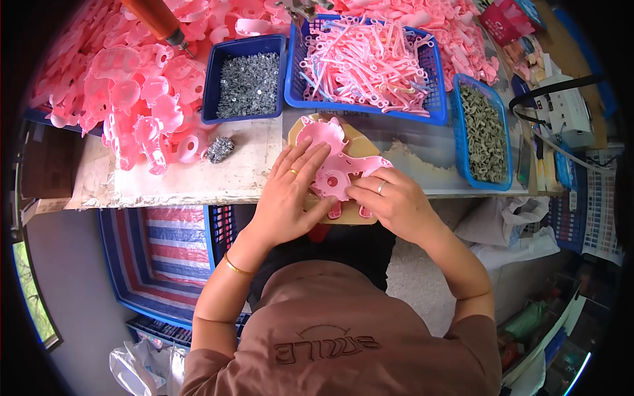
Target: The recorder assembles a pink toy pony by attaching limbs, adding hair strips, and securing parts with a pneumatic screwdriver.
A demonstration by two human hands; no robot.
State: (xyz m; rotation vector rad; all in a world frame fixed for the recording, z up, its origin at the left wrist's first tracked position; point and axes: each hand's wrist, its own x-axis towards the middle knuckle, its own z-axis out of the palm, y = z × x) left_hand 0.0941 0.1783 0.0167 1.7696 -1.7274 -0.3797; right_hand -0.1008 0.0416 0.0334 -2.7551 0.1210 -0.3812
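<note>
Head view, the only one: the pink shell [333, 181] is lying on a tan board [350, 217] at the near edge of the table [99, 177], in front of the person, prob. b/c both hands are reaching it easily there. The L hand [284, 191] is spreading open over its left side, fingers resting on the round upper part, prob. for steadying it. The R hand [397, 200] is curling its fingers at the right edge; I cannot tell if they are pinching the shell or a small pc. Behind, a dark blue bin [210, 86] is holding metal pcs, prob. screws; a blue basket [370, 113] is holding pink strips w/ ring ends [370, 63]; a lighter blue basket [484, 185] on the R is holding greyish pcs [485, 135], seemingly sorted so kinds aren't mixing. A small metal pile [220, 150] is sitting closer, maybe for quicker access.
</note>
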